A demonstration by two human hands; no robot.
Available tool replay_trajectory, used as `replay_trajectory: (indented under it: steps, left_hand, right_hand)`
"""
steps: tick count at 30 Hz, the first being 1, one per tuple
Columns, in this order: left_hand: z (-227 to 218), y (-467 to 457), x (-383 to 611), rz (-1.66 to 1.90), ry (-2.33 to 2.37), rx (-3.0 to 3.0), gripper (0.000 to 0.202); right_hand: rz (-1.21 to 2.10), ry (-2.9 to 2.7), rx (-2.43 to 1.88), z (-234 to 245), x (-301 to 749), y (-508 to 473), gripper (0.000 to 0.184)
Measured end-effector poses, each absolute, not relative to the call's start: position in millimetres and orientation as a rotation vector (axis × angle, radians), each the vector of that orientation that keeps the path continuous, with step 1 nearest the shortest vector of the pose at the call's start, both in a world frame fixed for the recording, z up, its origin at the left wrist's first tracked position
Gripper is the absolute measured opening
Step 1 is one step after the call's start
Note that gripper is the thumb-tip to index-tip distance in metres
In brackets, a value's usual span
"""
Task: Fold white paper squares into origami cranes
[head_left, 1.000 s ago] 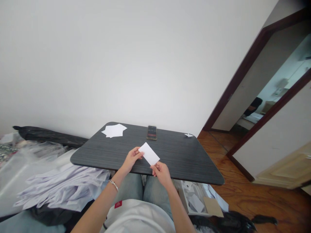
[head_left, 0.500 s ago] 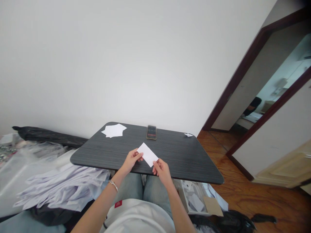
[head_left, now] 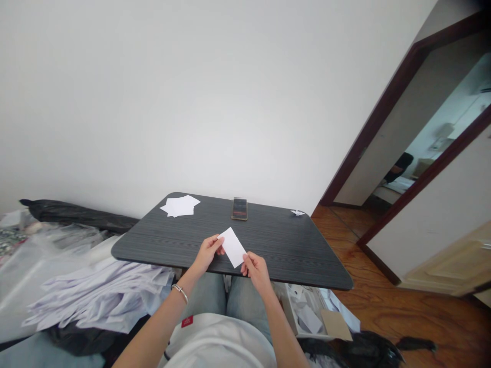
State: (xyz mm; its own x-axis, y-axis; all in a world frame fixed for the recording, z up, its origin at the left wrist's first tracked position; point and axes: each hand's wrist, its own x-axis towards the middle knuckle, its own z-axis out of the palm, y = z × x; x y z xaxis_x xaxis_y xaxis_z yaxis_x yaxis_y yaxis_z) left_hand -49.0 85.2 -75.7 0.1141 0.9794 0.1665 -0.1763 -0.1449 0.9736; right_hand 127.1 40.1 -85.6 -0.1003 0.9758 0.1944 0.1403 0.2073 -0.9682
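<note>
A small white rectangular sheet of paper (head_left: 233, 247) is held up in front of me, over the near part of the dark table (head_left: 284, 250). My left hand (head_left: 209, 251) pinches its left edge, thumb on top. At its lower right edge, my right hand (head_left: 253, 267) grips the sheet between thumb and fingers. Several white paper sheets (head_left: 179, 206) lie loosely stacked at the table's far left. A small folded white paper piece (head_left: 297, 212) rests near the far right corner.
A phone-like device (head_left: 240, 208) with a blurred screen stands at the table's back edge by the wall. Left of the table lies a heap of white cloth (head_left: 103, 291). An open box (head_left: 307, 314) with papers sits below on the right, near a doorway.
Between my hands the white sheet has turned slightly clockwise and now stands steeper. Both hands keep hold of it and have barely moved.
</note>
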Motion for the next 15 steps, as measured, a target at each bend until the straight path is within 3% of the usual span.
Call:
replay_trajectory:
  steps: [15]
  left_hand:
    - [-70.4,82.0,-47.1,1.185,0.882,1.344,0.033]
  right_hand:
    - [1.142,-1.539,-1.069,-84.4,132.0,40.8,0.046]
